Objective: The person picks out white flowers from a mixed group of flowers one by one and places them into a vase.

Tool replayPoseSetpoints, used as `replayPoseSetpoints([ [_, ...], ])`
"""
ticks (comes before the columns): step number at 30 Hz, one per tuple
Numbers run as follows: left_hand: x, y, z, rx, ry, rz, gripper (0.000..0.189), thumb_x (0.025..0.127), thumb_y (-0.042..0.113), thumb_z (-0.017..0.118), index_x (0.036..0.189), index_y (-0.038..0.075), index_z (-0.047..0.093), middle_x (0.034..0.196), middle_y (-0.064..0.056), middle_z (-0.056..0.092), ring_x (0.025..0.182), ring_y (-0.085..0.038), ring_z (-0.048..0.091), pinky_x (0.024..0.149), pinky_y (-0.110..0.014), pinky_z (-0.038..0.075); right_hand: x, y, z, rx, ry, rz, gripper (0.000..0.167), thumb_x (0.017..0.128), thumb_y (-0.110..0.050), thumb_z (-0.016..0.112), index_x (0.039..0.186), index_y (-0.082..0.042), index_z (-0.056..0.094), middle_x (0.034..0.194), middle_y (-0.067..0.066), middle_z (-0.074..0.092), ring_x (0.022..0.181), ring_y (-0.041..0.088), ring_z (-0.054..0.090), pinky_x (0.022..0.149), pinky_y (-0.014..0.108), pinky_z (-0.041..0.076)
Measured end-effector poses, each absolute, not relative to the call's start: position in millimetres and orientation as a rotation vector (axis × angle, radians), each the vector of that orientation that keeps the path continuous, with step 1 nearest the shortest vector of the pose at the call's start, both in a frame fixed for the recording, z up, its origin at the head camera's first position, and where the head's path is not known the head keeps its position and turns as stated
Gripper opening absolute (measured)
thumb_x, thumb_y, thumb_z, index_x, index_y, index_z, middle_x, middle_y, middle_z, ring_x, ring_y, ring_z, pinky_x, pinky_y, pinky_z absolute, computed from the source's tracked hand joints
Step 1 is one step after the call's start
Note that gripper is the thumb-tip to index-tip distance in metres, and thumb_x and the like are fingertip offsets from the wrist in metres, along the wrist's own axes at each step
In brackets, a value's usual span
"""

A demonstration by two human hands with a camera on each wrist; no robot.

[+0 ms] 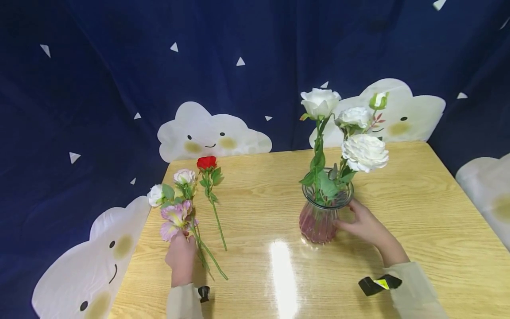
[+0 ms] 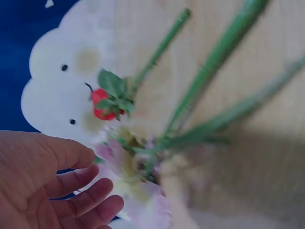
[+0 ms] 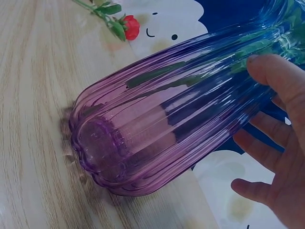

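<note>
My left hand (image 1: 182, 259) is at a pale pink-purple flower (image 1: 175, 217) lying on the left of the table. In the left wrist view its fingers are loosely bent beside the petals, with no stem clearly held. A white-pink rose (image 1: 184, 177) and a white flower (image 1: 155, 195) lie just beyond, their green stems reaching toward me. With the thumb in front and fingers around the side, my right hand (image 1: 368, 228) holds an upright ribbed glass vase (image 1: 316, 223), tinted pink-purple at the bottom. Several white flowers (image 1: 364, 153) and leafy stems stand in it.
A single red rose (image 1: 206, 163) lies on the wooden table (image 1: 255, 199), to the right of the other loose flowers. A dark blue curtain (image 1: 255, 26) with white cloud shapes hangs behind the table and at its sides.
</note>
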State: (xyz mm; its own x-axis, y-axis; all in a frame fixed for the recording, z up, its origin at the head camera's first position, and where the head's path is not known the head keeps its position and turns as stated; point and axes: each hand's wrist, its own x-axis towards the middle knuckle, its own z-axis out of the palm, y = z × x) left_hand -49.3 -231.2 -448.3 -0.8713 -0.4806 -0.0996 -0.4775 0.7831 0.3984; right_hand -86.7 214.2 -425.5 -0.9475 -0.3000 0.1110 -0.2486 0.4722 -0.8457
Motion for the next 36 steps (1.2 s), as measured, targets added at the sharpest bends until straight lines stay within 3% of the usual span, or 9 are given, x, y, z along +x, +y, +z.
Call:
replayPoseSetpoints([
  [13, -45, -248, -473, 0.891, -3.034, -0.732, 0.027, 0.086, 0.017, 0.043, 0.099, -0.005, 0.053, 0.089, -0.025, 0.059, 0.073, -0.04, 0.058, 0.053, -0.048, 0.043, -85, 215, -429, -0.477, 2.639, -1.52, 0.069, 0.074, -0.01, 0.07, 0.132, 0.003, 0.034, 0.125, 0.029, 0.042, 0.115, 0.046, 0.037, 0.091, 0.061, 0.028],
  [19, -44, -249, -482, 0.839, -3.048, -0.76, 0.018, 0.084, 0.011, 0.046, 0.073, -0.001, 0.053, 0.067, -0.017, 0.056, 0.057, -0.028, 0.052, 0.047, -0.042, 0.041, -85, 216, -431, -0.475, 2.65, -1.513, 0.068, 0.075, -0.012, 0.07, 0.131, 0.004, 0.034, 0.125, 0.029, 0.042, 0.114, 0.047, 0.037, 0.09, 0.062, 0.027],
  [22, -44, -249, -483, 0.788, -3.032, -0.771, 0.018, 0.083, 0.006, 0.048, 0.067, -0.002, 0.049, 0.061, -0.015, 0.053, 0.053, -0.027, 0.05, 0.047, -0.041, 0.041, -86, 216, -433, -0.476, 2.66, -1.51, 0.067, 0.075, -0.013, 0.07, 0.131, 0.004, 0.035, 0.124, 0.029, 0.043, 0.113, 0.046, 0.038, 0.09, 0.062, 0.028],
  [32, -41, -254, -479, 0.8, -2.909, -0.74, 0.014, 0.079, -0.001, 0.046, 0.069, -0.01, 0.047, 0.061, -0.026, 0.053, 0.058, -0.042, 0.055, 0.051, -0.049, 0.042, -86, 216, -433, -0.467, 2.656, -1.509, 0.067, 0.076, -0.013, 0.07, 0.131, 0.003, 0.036, 0.123, 0.027, 0.045, 0.113, 0.044, 0.039, 0.091, 0.059, 0.029],
  [36, -41, -253, -479, 0.884, -2.892, -0.706, 0.021, 0.082, 0.001, 0.047, 0.087, -0.019, 0.043, 0.078, -0.036, 0.048, 0.07, -0.049, 0.053, 0.055, -0.053, 0.044, -86, 217, -433, -0.463, 2.654, -1.506, 0.067, 0.076, -0.013, 0.07, 0.131, 0.003, 0.035, 0.123, 0.028, 0.045, 0.114, 0.044, 0.039, 0.091, 0.06, 0.028],
])
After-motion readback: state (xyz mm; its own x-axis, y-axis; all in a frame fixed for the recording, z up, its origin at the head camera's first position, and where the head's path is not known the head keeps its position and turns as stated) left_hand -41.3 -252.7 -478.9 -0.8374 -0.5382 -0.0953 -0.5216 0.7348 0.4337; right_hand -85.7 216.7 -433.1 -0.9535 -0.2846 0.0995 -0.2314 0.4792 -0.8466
